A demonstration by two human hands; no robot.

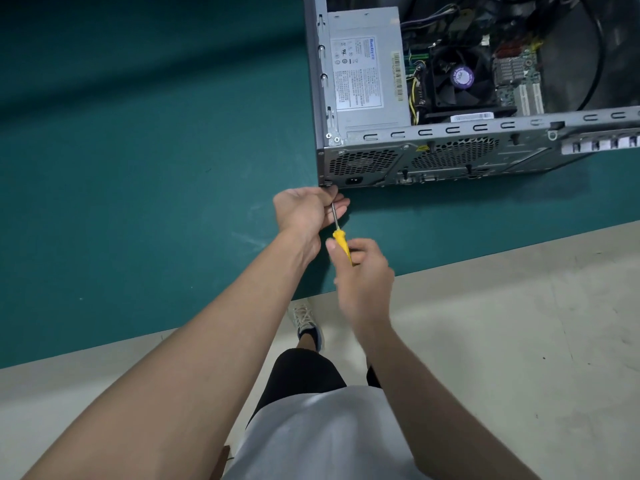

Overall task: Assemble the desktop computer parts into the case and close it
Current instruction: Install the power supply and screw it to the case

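We see the left hand's fingers curled around the thin metal shaft of a screwdriver, pinching it close to its tip. The left hand sits right at the lower corner of the computer case, touching or nearly touching it; we cannot tell which. Just below it, the right hand's fingers wrap the yellow handle, with the thumb pressed along its side. The right hand is slightly blurred.

The case lies on its side with the top open, toward the right end of the desk and close to the near edge. Its perforated back panel faces us. Inside, the grey power supply fills the left end and a black fan sits to its right.

Left of the case, the green desk surface stretches wide. The near edge runs diagonally, and both hands work just inside it. Below the edge we see pale floor and one shoe.
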